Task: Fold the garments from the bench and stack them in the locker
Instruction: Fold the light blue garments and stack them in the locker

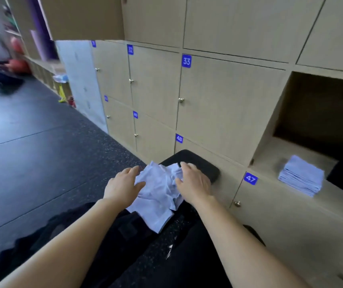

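Judging by its creases, how will that pale blue garment [158, 198] handle? asks the first.

Soft, light and limp, I'd say, answers the second. It lies crumpled on the black bench [199, 163], between the two hands, with one flatter corner trailing toward the person's lap. It won't hold a shape by itself, so I'd take it at a hem or by two corners and shake it flat before any fold.

And the grip?

The left hand [123, 187] rests on the cloth's left edge, fingers nearly straight, thumb spread apart on top. The right hand [194, 183] bends over the bunched right side. Whether it pinches any cloth I cannot tell, since the hand's own back covers what the fingers do underneath.

What else is hard to read?

What kind of garment it is: too rumpled to say. The bench's near end is hidden by the arms and dark clothing. The open locker [274, 161] on the right has a folded stack [301, 176] of the same blue on its floor, but the frame cuts off its right part and its back is dark. Far left, everything blurs.
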The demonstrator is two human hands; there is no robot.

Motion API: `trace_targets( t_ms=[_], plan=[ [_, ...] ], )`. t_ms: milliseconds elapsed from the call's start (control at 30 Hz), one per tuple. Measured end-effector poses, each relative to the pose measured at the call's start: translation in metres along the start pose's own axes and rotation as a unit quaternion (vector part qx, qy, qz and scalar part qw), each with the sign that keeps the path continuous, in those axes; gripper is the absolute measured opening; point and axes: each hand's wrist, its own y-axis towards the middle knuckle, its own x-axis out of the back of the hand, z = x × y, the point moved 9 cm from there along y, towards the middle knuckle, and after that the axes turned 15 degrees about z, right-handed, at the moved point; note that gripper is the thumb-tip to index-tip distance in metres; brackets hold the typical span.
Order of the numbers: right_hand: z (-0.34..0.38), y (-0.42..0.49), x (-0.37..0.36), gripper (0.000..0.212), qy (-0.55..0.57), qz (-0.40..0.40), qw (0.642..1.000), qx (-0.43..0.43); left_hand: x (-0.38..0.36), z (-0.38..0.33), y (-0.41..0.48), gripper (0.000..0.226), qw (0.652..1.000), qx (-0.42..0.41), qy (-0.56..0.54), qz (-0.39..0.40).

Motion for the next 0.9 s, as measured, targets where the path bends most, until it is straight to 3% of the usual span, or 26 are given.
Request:
trace_targets(
  t_ms=[100, 200, 367, 567, 833, 900],
  plan=[
    [0.013, 0.008, -0.044, 0.030, -0.020, 0.040, 0.999, 0.013, -0.021, 0.037, -0.005, 0.061, 0.999, 0.034, -0.006, 0.014],
    [0.019, 0.015, -0.077, 0.036, -0.041, 0.077, 0.996, 0.024, -0.040, 0.061, 0.001, 0.060, 0.998, 0.051, -0.021, 0.030],
    [0.020, 0.046, -0.098, 0.024, -0.073, 0.109, 0.991, 0.034, -0.059, 0.071, 0.039, 0.058, 0.997, 0.045, -0.033, 0.047],
    [0.016, 0.113, -0.103, 0.023, -0.096, 0.118, 0.988, 0.036, -0.077, 0.067, 0.109, 0.057, 0.995, 0.041, -0.063, 0.065],
    [0.007, 0.203, -0.137, 0.027, -0.146, 0.121, 0.980, 0.058, -0.116, 0.095, 0.169, 0.037, 0.986, 0.099, -0.114, 0.077],
    [0.005, 0.215, -0.145, 0.025, -0.152, 0.117, 0.980, 0.053, -0.122, 0.100, 0.178, 0.042, 0.986, 0.114, -0.109, 0.060]
  ],
)
